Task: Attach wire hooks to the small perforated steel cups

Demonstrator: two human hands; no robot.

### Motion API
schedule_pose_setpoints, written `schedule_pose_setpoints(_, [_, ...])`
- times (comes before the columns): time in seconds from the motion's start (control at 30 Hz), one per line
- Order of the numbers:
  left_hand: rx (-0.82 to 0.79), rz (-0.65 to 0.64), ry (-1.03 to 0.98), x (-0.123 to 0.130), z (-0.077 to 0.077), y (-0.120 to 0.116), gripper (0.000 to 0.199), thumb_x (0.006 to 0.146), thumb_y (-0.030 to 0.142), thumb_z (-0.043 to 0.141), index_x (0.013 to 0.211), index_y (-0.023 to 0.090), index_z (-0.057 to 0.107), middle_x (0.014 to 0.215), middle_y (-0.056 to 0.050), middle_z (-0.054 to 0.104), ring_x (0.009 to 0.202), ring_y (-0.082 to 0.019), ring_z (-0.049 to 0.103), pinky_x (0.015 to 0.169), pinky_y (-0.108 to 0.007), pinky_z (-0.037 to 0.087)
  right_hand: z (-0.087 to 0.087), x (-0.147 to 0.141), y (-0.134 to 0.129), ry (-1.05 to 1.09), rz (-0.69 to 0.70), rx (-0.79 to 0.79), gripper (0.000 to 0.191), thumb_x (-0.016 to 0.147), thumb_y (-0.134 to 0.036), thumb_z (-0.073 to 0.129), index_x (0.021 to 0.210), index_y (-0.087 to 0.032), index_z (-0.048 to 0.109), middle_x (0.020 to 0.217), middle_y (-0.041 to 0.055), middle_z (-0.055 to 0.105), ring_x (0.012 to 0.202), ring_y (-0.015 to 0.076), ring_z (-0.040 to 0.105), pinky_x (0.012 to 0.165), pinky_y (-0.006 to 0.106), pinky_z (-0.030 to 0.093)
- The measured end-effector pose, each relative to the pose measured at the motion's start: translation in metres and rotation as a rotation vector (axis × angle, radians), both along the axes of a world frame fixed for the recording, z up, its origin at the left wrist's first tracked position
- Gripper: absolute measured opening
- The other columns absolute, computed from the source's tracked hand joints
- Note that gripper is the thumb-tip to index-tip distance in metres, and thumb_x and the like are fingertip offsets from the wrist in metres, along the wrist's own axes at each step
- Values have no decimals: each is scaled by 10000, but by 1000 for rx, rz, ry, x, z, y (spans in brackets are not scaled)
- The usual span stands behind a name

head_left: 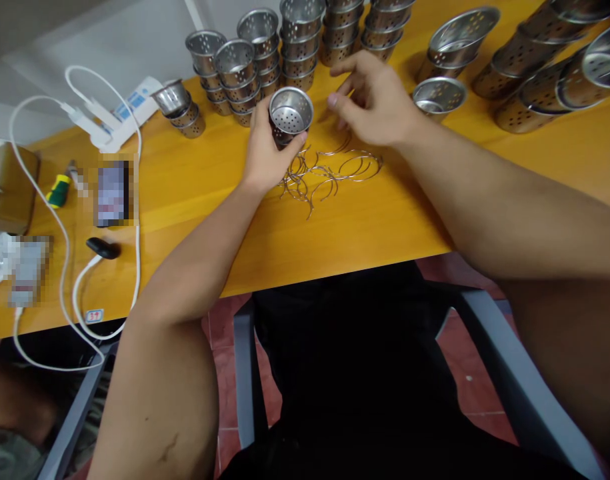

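Note:
My left hand (267, 150) is wrapped round a perforated metal cup (291, 113), whose open mouth faces up toward me. To its right, my right hand (367, 100) hovers over the table with its fingers bent and apart, and I see nothing between them. Below both hands lies a loose tangle of thin curved metal wires (329, 170), partly behind my left thumb. Just behind the held cup stand stacks of similar perforated cups (237, 67). Near my right wrist is another perforated cup (439, 97).
More stacked cups (539, 87) lean at the right. A small cup stack (182, 110) stands near a white power strip (129, 113). White cables, a blurred phone (112, 193), a green-yellow screwdriver handle (59, 191) and a black object (103, 248) lie on the left. The table (285, 247) ends before me.

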State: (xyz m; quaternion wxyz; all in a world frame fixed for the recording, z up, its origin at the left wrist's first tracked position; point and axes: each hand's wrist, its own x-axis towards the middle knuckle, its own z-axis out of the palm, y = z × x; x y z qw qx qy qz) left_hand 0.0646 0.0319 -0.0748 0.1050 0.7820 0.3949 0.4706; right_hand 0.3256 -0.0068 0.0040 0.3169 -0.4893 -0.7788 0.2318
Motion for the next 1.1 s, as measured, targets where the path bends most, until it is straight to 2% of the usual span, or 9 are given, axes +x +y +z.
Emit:
schedule_pose_setpoints(0.13, [-52,-24,-39,-1,0,1,751,922,610,782,1519,433,363,1568,-70,556,1522,-324,502,1324,-545,418,-11,22,24,-39,-110,34,384,1082,-414,611,1413,-244,519,1254,65,724,854,173,669,768,326,558])
schedule_pose_setpoints(0.23, [-114,-37,-79,-3,2,1,786,874,518,845,1500,417,379,1604,-72,521,1586,-333,422,1397,-553,312,-13,34,33,-83,-199,58,310,1095,-438,627,1349,-273,564,1270,58,722,915,162,641,832,312,557])
schedule_pose_setpoints(0.37, [-53,8,-122,-6,0,7,825,822,434,889,1483,471,396,1581,-43,549,1542,-320,464,1399,-543,324,-12,41,37,-93,-280,40,269,1122,-369,646,1360,-264,576,1326,66,713,982,150,638,922,290,557])
schedule_pose_setpoints(0.6, [102,28,-211,-3,4,9,788,860,579,831,1509,496,392,1543,-22,581,1506,-315,519,1316,-492,426,-9,47,42,-54,-414,26,403,1098,-167,719,1453,-17,602,1445,209,637,1268,231,640,1100,381,525])
schedule_pose_setpoints(0.73, [136,-22,-214,8,19,-7,785,878,687,793,1515,472,387,1509,-47,577,1467,-308,564,1295,-474,458,-10,50,42,-72,-482,32,411,1070,-197,774,1414,0,663,1427,263,620,1255,287,616,1118,485,504])
schedule_pose_setpoints(0.83, [108,-145,-200,17,21,-16,814,916,760,709,1570,469,321,1554,-47,530,1493,-306,561,1262,-466,500,-3,45,34,-72,-391,48,289,1077,-171,739,1356,-96,719,1337,179,690,1084,230,646,1015,430,543])
schedule_pose_setpoints(0.93, [15,-252,-224,20,15,-17,813,926,778,684,1584,476,315,1524,-54,550,1413,-305,630,1145,-460,595,11,35,18,-73,-169,42,229,1034,-72,739,1237,-170,782,1186,74,758,929,170,652,895,341,540])
schedule_pose_setpoints(1.0, [-27,-269,-218,19,11,-16,795,920,779,699,1569,486,345,1500,-56,577,1364,-304,659,1094,-456,621,21,28,7,-111,40,-31,272,972,-71,833,1206,-207,804,1120,21,773,871,151,659,819,303,525])
schedule_pose_setpoints(1.1, [-8,-266,-247,17,7,-10,773,916,786,703,1546,473,384,1489,-54,590,1381,-314,649,1121,-473,594,24,17,-6,-219,304,-162,439,837,-234,1023,1215,-267,802,1028,-11,741,796,156,635,759,307,509])
